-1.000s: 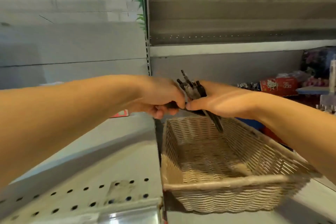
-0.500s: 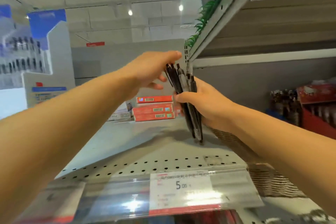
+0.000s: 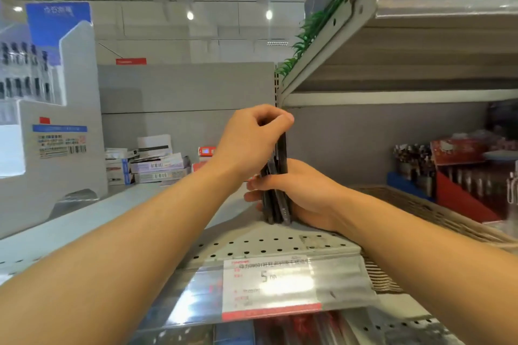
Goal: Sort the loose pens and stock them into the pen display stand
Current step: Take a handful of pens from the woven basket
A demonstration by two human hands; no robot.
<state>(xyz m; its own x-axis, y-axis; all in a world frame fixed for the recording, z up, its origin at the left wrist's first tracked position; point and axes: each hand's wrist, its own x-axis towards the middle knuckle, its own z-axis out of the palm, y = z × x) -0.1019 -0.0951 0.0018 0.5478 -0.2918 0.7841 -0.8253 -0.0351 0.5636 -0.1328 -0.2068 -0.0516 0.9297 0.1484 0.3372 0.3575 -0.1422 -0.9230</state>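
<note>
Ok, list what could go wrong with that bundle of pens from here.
1. The pens stand upright on the perforated shelf, gripped by the right hand alone; loosening could fan them out.
2. The left hand caps their tops; pressing off-centre may tip the bundle.
3. Dropped pens might roll off the shelf edge.

The pens (image 3: 277,190) now stand upright with their lower ends on the shelf (image 3: 157,213), no longer held over the basket (image 3: 437,213). The left hand (image 3: 252,143) moves from beside them onto their tops, fingers curled.
</note>
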